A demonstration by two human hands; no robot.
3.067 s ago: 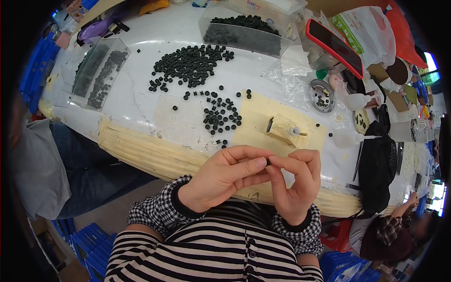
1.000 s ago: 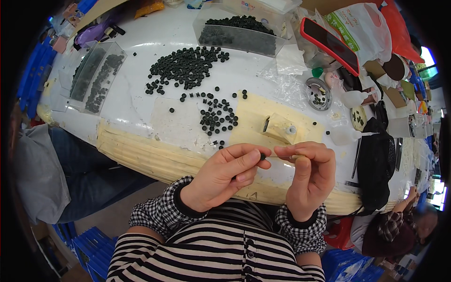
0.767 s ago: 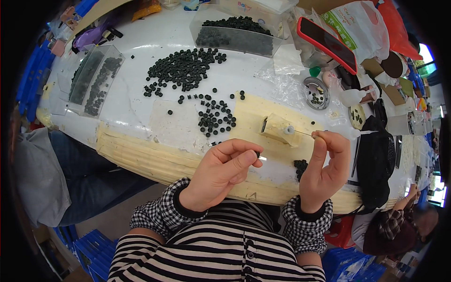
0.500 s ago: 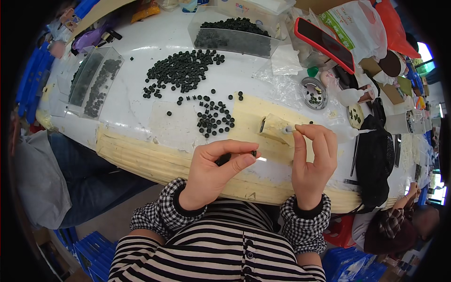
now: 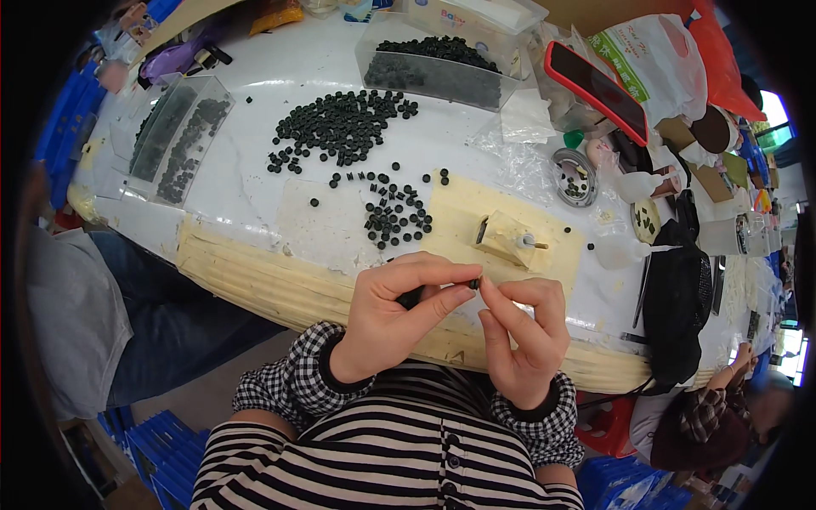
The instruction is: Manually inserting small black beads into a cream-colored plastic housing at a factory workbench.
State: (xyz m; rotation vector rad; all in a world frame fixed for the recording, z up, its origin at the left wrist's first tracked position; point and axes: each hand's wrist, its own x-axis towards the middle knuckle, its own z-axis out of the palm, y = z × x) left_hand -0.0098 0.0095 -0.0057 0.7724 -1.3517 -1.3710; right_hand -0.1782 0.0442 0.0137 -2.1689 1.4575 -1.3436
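Head view: the small black piece (image 5: pixel 473 284), probably light, firm, easily dropped and best held by its rim, is pinched in your left hand (image 5: pixel 382 316), beside your right hand (image 5: pixel 529 342), its grip indeterminable, above the tabletop (image 5: pixel 459 140).

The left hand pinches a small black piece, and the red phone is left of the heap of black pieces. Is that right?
Not quite: the head view shows the red phone right of the heap of black pieces. The left hand does pinch a small black piece.
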